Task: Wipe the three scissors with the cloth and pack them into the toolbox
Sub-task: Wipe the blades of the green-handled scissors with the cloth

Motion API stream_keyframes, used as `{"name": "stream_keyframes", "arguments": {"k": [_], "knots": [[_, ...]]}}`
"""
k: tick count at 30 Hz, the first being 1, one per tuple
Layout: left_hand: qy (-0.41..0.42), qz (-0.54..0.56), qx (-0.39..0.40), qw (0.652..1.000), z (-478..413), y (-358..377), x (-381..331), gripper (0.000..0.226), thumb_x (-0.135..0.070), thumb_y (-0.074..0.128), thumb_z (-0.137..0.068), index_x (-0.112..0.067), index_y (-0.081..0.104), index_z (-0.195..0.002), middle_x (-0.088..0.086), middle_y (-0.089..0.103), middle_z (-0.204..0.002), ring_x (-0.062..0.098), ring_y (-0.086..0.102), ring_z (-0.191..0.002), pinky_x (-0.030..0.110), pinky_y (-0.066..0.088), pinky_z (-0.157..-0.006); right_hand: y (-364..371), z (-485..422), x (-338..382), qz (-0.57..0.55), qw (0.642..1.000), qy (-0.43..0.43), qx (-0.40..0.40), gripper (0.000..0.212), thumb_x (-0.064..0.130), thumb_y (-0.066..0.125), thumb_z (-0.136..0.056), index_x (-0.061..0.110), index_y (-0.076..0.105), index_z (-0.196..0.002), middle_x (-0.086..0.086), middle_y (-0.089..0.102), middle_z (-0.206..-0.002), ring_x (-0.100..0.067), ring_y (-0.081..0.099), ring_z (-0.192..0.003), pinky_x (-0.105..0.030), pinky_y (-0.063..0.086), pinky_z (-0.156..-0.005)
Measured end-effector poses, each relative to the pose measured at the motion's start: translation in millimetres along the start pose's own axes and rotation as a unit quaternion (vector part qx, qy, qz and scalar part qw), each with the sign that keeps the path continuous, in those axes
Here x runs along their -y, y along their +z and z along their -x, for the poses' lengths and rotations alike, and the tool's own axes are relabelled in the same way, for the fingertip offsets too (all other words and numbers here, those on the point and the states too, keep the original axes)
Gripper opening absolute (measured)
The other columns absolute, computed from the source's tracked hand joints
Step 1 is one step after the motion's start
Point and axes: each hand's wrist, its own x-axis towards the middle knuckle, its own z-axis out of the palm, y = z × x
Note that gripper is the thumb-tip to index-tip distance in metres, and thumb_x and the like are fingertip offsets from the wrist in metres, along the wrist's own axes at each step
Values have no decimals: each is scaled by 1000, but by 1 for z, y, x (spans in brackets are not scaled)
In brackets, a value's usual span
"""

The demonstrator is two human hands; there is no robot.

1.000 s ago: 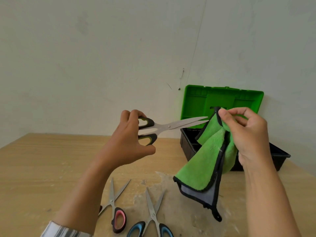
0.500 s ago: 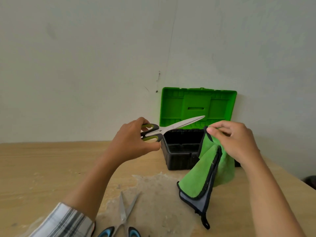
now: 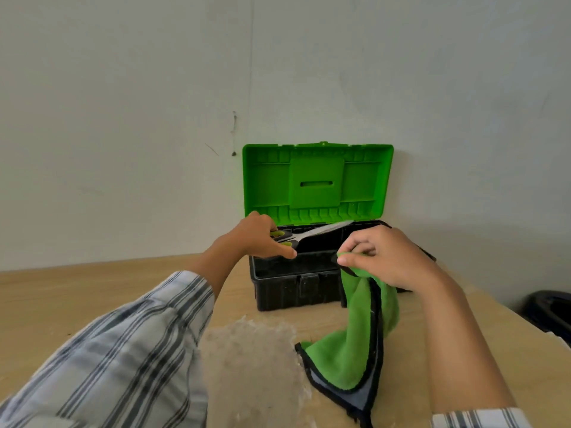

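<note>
A pale wall is filling the upper half of the view, and a wooden surface is stretching across the lower half. A striped sleeve on the left arm is reaching in from the lower left corner.

The toolbox is standing on the surface against the wall, its green lid standing upright and open, its black base facing the person. A rough, pale patch is showing on the surface just in front of the box.

The green cloth, edged in black with a grey underside, is hanging from the right hand and trailing down in front of the box's right front corner; its lower end is resting on the surface beside the patch.

The right hand is hovering over the front right of the box, its fingers curling in and pinching the cloth's top edge. The left hand is hovering over the left end of the box, its fingers grasping the handles of the scissors.

The scissors, with green and black handles, are lying nearly level above the open base, blades together and pointing right toward the back rim. Whether they are touching the box I cannot tell.

A dark object is sitting beyond the surface's right edge, too cropped to identify. A strip of striped cuff is showing on the right arm.
</note>
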Motion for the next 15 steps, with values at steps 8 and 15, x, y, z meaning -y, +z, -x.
{"name": "stream_keyframes", "arguments": {"k": [8,15], "knots": [[-32,-103,60,992,-58,42,10,82,-65,77,-64,-10,58,-122,12,56,-121,32,55,-111,43,51,-90,21,-24,-19,-14,999,-6,47,11,39,75,-87,33,76,-96,13,77,-94,0,69,-95,-32,53,-96],[-53,-172,121,976,-81,62,4,84,-67,75,-66,-13,51,-125,13,45,-136,37,47,-122,50,46,-99,38,-33,-29,-17,996,-19,81,16,42,73,-89,31,76,-99,12,75,-95,2,68,-90,-20,53,-82]]}}
